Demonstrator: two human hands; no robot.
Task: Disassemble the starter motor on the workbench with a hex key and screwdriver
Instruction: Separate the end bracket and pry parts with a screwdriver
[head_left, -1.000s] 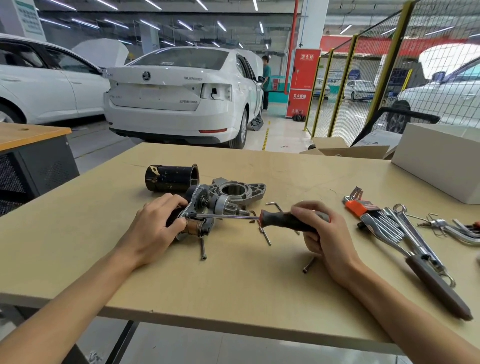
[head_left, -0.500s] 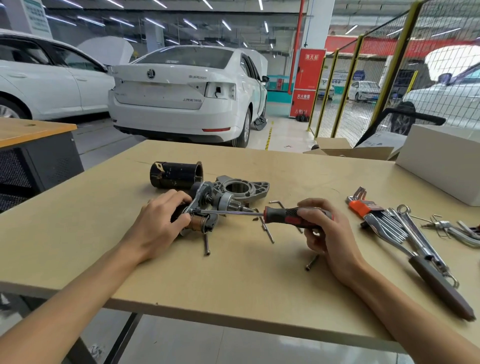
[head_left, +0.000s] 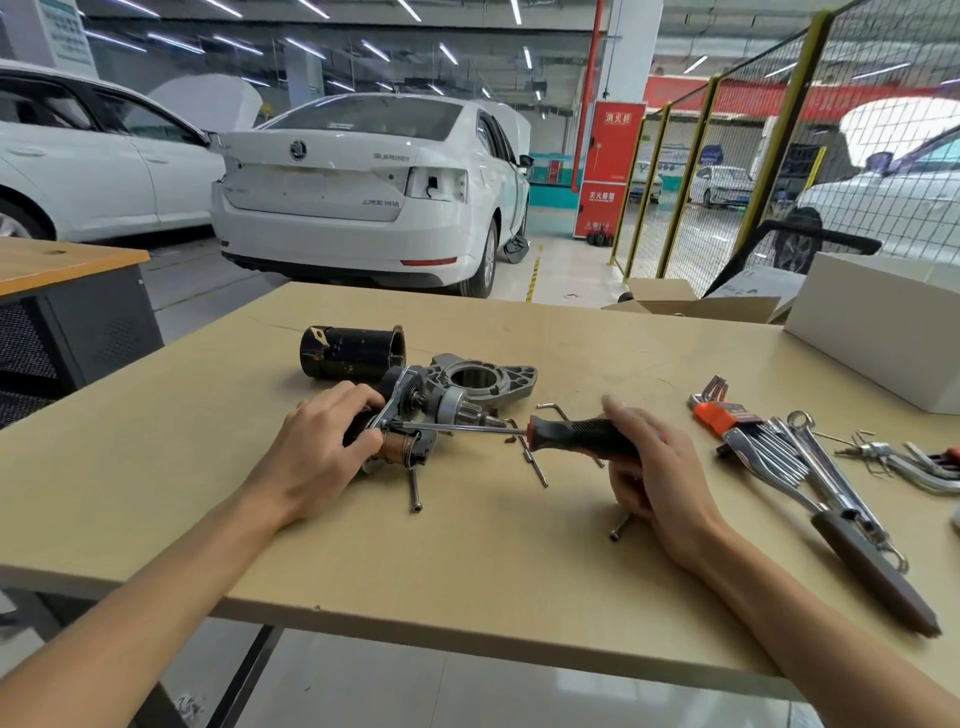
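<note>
The partly stripped starter motor lies on the workbench, its copper commutator showing. My left hand grips its left end. My right hand holds the black and red handle of a screwdriver, whose shaft runs left with its tip at the motor's end plate. The right hand's fingers are blurred and partly lifted off the handle. Behind the motor lie the black cylindrical housing and the grey aluminium nose bracket. A loose hex key lies by the screwdriver handle.
Long bolts lie loose near the motor and under my right hand. An orange-holdered hex key set, wrenches and a brown-handled tool lie at the right. A white box stands at the back right. White cars stand beyond the bench.
My right hand's fingers have shifted on the screwdriver handle and now look blurred and loosened. The left hand and the motor stay in place.
</note>
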